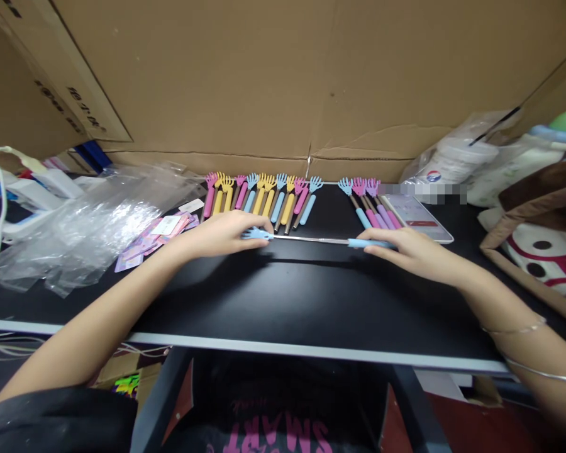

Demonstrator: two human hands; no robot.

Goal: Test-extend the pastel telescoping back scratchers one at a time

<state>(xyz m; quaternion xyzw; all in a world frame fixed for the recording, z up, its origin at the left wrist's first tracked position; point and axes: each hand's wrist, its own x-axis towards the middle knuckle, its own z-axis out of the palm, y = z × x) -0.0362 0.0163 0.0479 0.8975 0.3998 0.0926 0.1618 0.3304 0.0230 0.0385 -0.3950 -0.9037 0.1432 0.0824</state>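
Observation:
A light-blue telescopic back scratcher (311, 238) is stretched out level above the black desk, its metal rod drawn long between my hands. My left hand (226, 233) pinches its claw-shaped head between thumb and fingers. Around the blue handle at the other end, my right hand (400, 248) is closed. Behind them lies a row of collapsed back scratchers (259, 198) in pink, yellow and blue, claws toward the cardboard. A smaller group of back scratchers (368, 204) in blue, pink and purple lies farther right.
Clear plastic bags (94, 220) and printed cards (158, 236) lie at left, beside a white power strip (38, 195). A phone (417, 220), a bagged cup (462, 163) and a cloth bag (542, 233) are at right. Cardboard (264, 82) walls the back.

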